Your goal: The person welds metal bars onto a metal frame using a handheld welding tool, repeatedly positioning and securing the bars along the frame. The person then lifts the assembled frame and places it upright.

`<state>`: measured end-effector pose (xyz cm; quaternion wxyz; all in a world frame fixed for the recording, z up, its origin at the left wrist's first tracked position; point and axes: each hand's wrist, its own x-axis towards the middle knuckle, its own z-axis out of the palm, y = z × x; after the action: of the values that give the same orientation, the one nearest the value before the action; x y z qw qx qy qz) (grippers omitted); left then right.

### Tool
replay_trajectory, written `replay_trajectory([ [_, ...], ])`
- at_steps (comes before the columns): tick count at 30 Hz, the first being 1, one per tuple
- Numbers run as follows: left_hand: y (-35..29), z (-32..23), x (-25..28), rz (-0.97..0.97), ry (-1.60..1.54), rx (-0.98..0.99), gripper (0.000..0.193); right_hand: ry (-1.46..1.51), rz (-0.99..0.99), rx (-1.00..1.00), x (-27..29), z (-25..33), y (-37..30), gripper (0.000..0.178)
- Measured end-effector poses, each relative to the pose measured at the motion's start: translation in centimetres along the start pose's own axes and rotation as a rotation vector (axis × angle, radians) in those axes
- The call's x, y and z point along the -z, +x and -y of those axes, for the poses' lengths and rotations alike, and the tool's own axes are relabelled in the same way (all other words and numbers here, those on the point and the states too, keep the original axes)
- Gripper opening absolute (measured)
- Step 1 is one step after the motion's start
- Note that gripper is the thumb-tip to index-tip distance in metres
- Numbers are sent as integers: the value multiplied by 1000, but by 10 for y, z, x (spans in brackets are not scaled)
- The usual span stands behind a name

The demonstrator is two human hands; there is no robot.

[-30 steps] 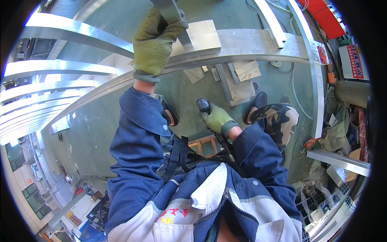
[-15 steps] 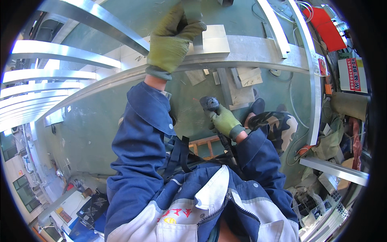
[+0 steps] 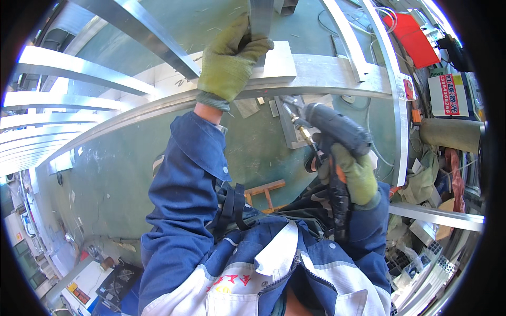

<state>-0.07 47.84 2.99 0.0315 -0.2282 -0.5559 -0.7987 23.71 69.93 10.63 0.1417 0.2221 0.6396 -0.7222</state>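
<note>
My left hand (image 3: 226, 60), in a yellow-green work glove, is closed on a square metal tube (image 3: 261, 23) at the top of the view. The tube stands beside a pale rectangular block (image 3: 280, 62) on a long metal rail (image 3: 337, 79). My gloved right hand (image 3: 356, 174) is wrapped round the grip of a black welding gun (image 3: 337, 126). Its slim nozzle with brass-coloured fittings (image 3: 304, 132) points up and left at the rail, apart from it. A dark wrapped cable (image 3: 339, 210) runs from the grip down toward my body.
Parallel metal bars (image 3: 84, 76) of a frame fill the left. More bars (image 3: 403, 121) cross the right side. Offcuts (image 3: 246, 107) and a small wooden frame (image 3: 267, 195) lie below the rail. A red case (image 3: 414, 39), hoses and clutter line the right edge.
My right hand has lifted the welding gun and moved it right, turning its nozzle toward the rail. My left hand stays on the tube. The whole view has shifted slightly.
</note>
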Motion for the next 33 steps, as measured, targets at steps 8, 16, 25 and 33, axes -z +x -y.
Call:
replay_trajectory([
  [8, -3, -22, -7, -15, 165, -4, 52, 98, -59, 204, 11, 65, 3, 48],
  [16, -4, -39, -12, -17, 201, 30, 53, 138, 38, 44, 5, 72, 34, 49],
  [25, -6, -44, -14, -66, 274, 99, 56, 272, 134, 18, 3, 60, 48, 44],
  [33, -5, -44, -16, -82, 245, 128, 57, 306, 107, -22, -4, 68, 44, 41],
])
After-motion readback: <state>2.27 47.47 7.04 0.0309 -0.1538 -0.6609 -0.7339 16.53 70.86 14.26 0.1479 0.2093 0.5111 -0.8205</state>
